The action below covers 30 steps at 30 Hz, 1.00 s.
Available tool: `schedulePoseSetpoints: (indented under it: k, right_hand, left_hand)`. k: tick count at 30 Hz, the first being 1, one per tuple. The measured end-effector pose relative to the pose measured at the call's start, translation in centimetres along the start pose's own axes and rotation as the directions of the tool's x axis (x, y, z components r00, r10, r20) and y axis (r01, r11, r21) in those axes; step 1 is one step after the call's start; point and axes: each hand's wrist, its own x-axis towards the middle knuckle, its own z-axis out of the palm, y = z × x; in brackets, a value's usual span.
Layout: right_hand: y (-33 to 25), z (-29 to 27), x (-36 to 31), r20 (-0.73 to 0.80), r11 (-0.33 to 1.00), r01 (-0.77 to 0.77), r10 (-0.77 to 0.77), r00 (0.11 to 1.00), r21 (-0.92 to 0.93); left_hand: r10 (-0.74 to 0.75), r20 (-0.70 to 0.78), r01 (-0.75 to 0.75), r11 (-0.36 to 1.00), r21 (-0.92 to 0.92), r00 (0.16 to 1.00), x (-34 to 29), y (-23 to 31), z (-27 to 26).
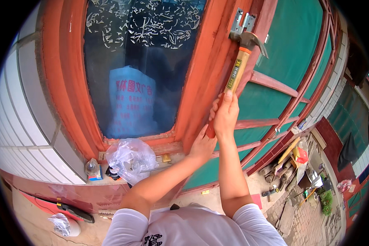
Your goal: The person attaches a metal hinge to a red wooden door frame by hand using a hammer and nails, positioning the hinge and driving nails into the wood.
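A claw hammer [235,76] with a wooden, red-ended handle slants up in front of the red door frame [209,65]. My right hand [225,115] is wrapped round its handle. Just below, my left hand [203,144] closes about the lower end of the handle, its fingertips partly hidden. The hammer's dark head overlaps the lower edge of a silver hinge [242,20] on the frame; whether they touch I cannot tell. Right of the hinge stands a door leaf [291,45] with green panels and red bars.
Left is a window [164,82] with a blue printed bag [131,102] behind the glass. On its sill lie a crumpled clear plastic bag [131,158], a tape measure [111,173] and a small blue box [94,172]. Stacked wood [281,170] and a drill [270,191] lie lower right.
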Motion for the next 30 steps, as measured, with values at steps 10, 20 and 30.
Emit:
schedulePoseSetpoints:
  k: [10, 20, 30]
  right_hand:
    - [0.2, -0.1, -0.1, 0.026, 0.969, 0.16, -0.158, 0.987, -0.186]
    - [1.2, -9.0, -8.4, 0.155, 0.924, -0.102, 0.047, 0.987, 0.368]
    - [7.8, -18.8, -18.7, 0.115, 0.961, -0.232, 0.216, 0.97, 0.15]
  left_hand:
    - [0.017, -0.105, -0.013, 0.999, 0.042, 0.994, 0.3, 0.0, -0.2]
    - [0.022, -0.156, -0.06, 0.967, -0.248, 0.988, -0.7, -1.9, -3.9]
    - [-0.205, -0.249, 0.082, 0.9, -0.428, 0.947, 1.0, -2.4, -5.9]
